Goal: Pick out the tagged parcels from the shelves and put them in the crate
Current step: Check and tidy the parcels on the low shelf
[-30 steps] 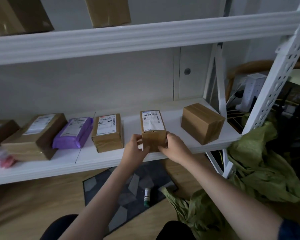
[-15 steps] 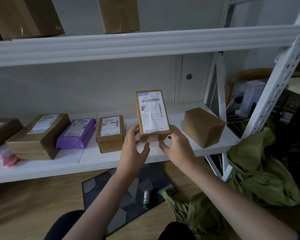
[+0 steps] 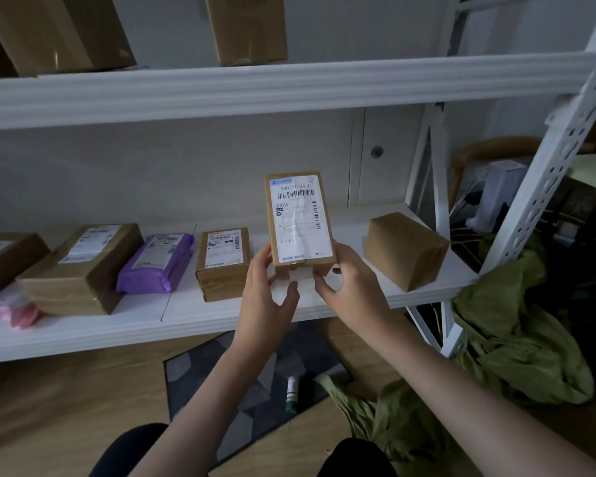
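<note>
A small brown cardboard parcel (image 3: 298,220) with a white barcode label facing me is tilted upright above the white shelf (image 3: 221,315). My left hand (image 3: 267,294) grips its lower left edge and my right hand (image 3: 350,287) grips its lower right edge. On the shelf lie other labelled parcels: a brown box (image 3: 222,263), a purple bag (image 3: 157,263), a larger brown box (image 3: 83,266) and another box (image 3: 4,259) at the far left. An unlabelled brown box (image 3: 405,249) sits at the shelf's right end. No crate is in view.
An upper shelf (image 3: 289,87) carries two brown boxes (image 3: 59,29) (image 3: 248,27). A pink bag (image 3: 11,308) lies far left. Olive-green fabric (image 3: 496,356) is heaped on the floor at right beside the perforated upright (image 3: 547,160). A small bottle (image 3: 291,394) lies on the dark mat below.
Both hands lifted the labelled parcel off the shelf and tipped it upright so its label faces me. Over the last half second it has stayed nearly still.
</note>
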The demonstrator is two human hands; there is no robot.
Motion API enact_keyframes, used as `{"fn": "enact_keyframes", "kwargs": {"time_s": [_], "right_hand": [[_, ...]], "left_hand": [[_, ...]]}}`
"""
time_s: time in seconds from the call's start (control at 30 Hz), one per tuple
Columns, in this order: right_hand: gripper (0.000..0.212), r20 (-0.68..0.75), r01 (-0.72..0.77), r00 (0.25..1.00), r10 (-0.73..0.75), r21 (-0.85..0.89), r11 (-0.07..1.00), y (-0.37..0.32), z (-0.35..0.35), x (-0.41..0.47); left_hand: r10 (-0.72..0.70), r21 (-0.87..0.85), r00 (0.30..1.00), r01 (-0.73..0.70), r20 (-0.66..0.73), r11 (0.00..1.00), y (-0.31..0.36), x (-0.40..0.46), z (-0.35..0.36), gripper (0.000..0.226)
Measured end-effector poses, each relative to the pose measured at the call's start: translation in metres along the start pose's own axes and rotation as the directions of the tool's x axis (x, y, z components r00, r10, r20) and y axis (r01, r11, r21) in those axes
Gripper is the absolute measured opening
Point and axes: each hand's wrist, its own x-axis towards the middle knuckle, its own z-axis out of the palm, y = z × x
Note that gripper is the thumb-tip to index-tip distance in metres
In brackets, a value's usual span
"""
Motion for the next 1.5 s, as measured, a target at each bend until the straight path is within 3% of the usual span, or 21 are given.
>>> {"fn": "enact_keyframes", "kwargs": {"time_s": [0.2,0.4,0.8,0.9,1.03,1.13,1.23,1.4,1.5], "right_hand": [[0.055,0.146,-0.214,0.966,0.213,-0.01,0.977,0.002,-0.002,0.016],[0.045,0.268,-0.319,0.904,0.332,-0.093,0.943,0.016,0.018,0.026],[0.036,0.379,-0.369,0.842,0.383,-0.112,0.923,0.042,0.057,0.023],[0.042,0.389,-0.36,0.845,0.367,-0.093,0.928,0.047,0.061,0.014],[0.041,0.408,-0.392,0.825,0.392,-0.086,0.916,0.055,0.059,0.009],[0.042,0.424,-0.404,0.801,0.423,-0.139,0.904,0.057,0.055,0.008],[0.047,0.418,-0.467,0.761,0.496,-0.177,0.866,0.057,0.053,0.007],[0.037,0.496,-0.395,0.718,0.488,-0.287,0.873,0.05,0.059,0.01],[0.017,0.496,-0.324,0.744,0.448,-0.318,0.891,0.053,0.064,0.02]], "left_hand": [[-0.064,-0.002,0.996,0.065,0.057,0.998,-0.01,0.013,0.004,0.072],[-0.189,-0.033,0.971,0.196,0.148,0.98,-0.04,0.029,0.019,0.068],[-0.345,0.091,0.917,0.333,0.2,0.938,-0.079,0.033,0.019,0.058],[-0.417,0.134,0.872,0.395,0.256,0.909,-0.076,0.022,0.009,0.065],[-0.558,0.305,0.798,0.486,0.228,0.819,-0.068,0.013,-0.009,0.052],[-0.517,0.36,0.833,0.429,0.196,0.828,-0.067,0.014,-0.025,0.033],[-0.409,0.28,0.888,0.345,0.212,0.896,-0.063,0.011,-0.026,0.017],[-0.182,0.155,0.917,0.134,0.356,0.979,-0.047,0.004,0.001,0.022],[-0.095,0.084,0.916,0.067,0.39,0.994,-0.039,0.008,0.021,0.024]]}}
